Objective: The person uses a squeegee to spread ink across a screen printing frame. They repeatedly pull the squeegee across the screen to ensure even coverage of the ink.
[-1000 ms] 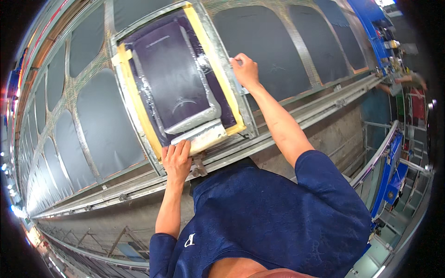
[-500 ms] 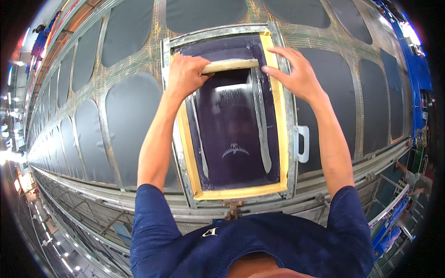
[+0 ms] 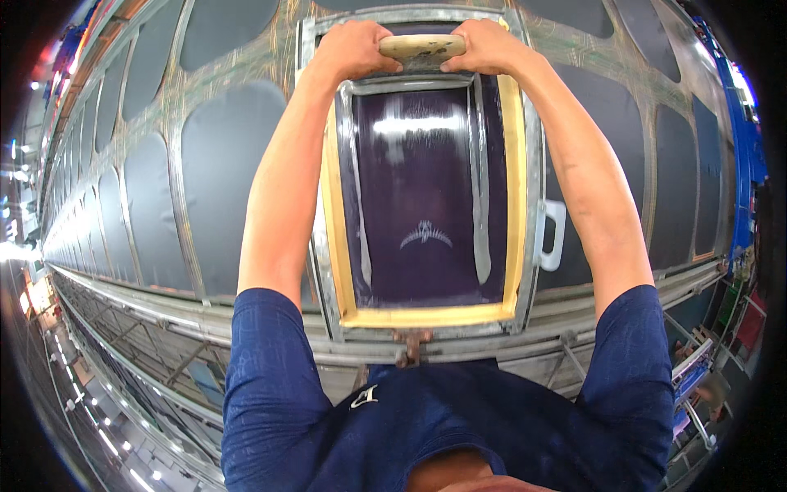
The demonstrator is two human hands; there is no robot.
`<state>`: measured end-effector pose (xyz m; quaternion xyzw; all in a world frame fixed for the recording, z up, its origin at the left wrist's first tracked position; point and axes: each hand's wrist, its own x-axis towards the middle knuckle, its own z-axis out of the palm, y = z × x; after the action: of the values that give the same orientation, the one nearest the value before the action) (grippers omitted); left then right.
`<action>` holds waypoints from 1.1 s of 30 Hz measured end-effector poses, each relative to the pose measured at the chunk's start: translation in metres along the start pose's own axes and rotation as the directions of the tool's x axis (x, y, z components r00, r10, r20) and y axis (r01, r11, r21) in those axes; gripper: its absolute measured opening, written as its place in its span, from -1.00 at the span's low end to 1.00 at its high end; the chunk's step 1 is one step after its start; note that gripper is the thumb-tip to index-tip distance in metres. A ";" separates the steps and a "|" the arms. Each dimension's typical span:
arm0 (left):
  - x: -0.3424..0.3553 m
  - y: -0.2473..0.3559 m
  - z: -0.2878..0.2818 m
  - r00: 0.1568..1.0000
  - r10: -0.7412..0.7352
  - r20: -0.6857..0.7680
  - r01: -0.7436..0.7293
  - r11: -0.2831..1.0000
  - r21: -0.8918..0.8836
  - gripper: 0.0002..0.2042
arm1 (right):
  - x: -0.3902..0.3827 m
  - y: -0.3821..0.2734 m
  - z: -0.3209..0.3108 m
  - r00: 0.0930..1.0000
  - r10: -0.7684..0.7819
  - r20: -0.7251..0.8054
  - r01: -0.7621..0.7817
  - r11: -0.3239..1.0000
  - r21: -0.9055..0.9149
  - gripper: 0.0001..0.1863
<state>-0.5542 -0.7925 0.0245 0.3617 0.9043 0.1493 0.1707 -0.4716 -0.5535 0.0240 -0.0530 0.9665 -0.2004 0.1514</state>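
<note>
My left hand (image 3: 352, 51) and my right hand (image 3: 484, 49) are closed round the two ends of a pale squeegee (image 3: 420, 45), held across the far end of a screen-printing frame. The dark purple mesh (image 3: 410, 184) is bordered by yellow tape (image 3: 426, 316) inside a metal frame (image 3: 529, 164). Grey streaks of paste run along both sides of the mesh, and a small pale wing-like motif shows low on it. A white handle (image 3: 552, 254) sticks out from the frame's right side.
Dark grey cut panels (image 3: 225, 172) lie in rows on the long table around the frame. A metal rail (image 3: 205, 312) with a clamp (image 3: 410, 344) runs along the near edge. Blue fittings (image 3: 742, 205) and another person (image 3: 709, 394), blurred, are at the far right.
Both hands moved up to the frame's far end. The squeegee went from near edge to far end; my right hand left the frame's side, was open beside the squeegee, and now grips it.
</note>
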 end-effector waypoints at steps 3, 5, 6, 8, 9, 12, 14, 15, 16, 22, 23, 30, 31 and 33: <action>-0.060 0.028 0.023 1.000 0.016 -0.019 -0.016 1.000 -0.027 -0.66 | -0.062 -0.016 0.030 0.996 -0.042 -0.077 0.038 0.998 -0.058 -0.57; -0.122 0.044 0.050 0.998 0.051 -0.029 -0.050 0.999 0.013 -0.70 | -0.115 -0.048 0.054 0.994 -0.104 -0.039 0.098 0.987 -0.130 -0.56; -0.158 0.062 0.056 0.999 0.027 -0.045 -0.029 0.999 -0.030 -0.76 | -0.146 -0.068 0.057 0.998 -0.021 0.060 0.024 0.999 -0.037 -0.58; -0.223 0.086 0.081 0.991 0.069 -0.112 -0.076 0.996 -0.053 -0.84 | -0.209 -0.077 0.106 0.989 -0.134 -0.060 0.122 0.978 -0.170 -0.69; -0.251 0.092 0.097 0.986 0.099 -0.134 -0.107 0.993 -0.057 -0.87 | -0.237 -0.092 0.116 0.990 -0.129 -0.054 0.121 0.983 -0.137 -0.69; -0.308 0.116 0.114 0.981 0.117 -0.157 -0.127 0.990 -0.055 -0.85 | -0.291 -0.121 0.134 0.989 -0.116 -0.087 0.116 0.993 -0.001 -0.77; -0.312 0.116 0.112 0.983 0.127 -0.134 -0.129 0.992 -0.001 -0.85 | -0.291 -0.121 0.131 0.982 -0.149 -0.115 0.149 0.989 -0.005 -0.76; -0.304 0.113 0.108 0.986 0.127 -0.108 -0.128 0.992 0.001 -0.85 | -0.285 -0.119 0.126 0.991 -0.123 -0.055 0.121 0.992 -0.032 -0.75; -0.286 0.107 0.098 0.988 0.127 -0.083 -0.127 0.992 0.004 -0.85 | -0.268 -0.114 0.116 0.995 -0.095 0.004 0.095 0.994 -0.061 -0.74; -0.104 0.043 0.028 0.983 0.122 -0.137 -0.113 0.991 0.077 -0.78 | -0.101 -0.037 0.034 0.988 -0.089 -0.126 0.071 0.987 -0.146 -0.63; -0.078 0.037 0.014 0.985 0.120 -0.127 -0.105 0.987 0.121 -0.77 | -0.074 -0.024 0.024 0.992 -0.070 -0.106 0.057 0.992 -0.115 -0.61; 0.046 -0.011 -0.017 0.995 0.055 -0.088 -0.051 0.997 0.052 -0.63 | 0.050 0.037 -0.019 0.994 -0.089 -0.056 0.088 0.996 -0.010 -0.56; 0.049 -0.012 -0.015 0.994 0.053 -0.093 -0.050 0.998 0.038 -0.63 | 0.055 0.041 -0.017 0.997 -0.064 -0.031 0.064 0.998 0.000 -0.53; 0.047 -0.012 -0.012 0.999 0.014 -0.050 -0.015 1.000 -0.008 -0.60 | 0.053 0.041 -0.013 0.999 -0.049 -0.018 0.049 0.999 0.000 -0.51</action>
<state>-0.5981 -0.7694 0.0217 0.3638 0.9049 0.1632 0.1487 -0.5280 -0.5201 0.0041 -0.0748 0.9662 -0.2047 0.1376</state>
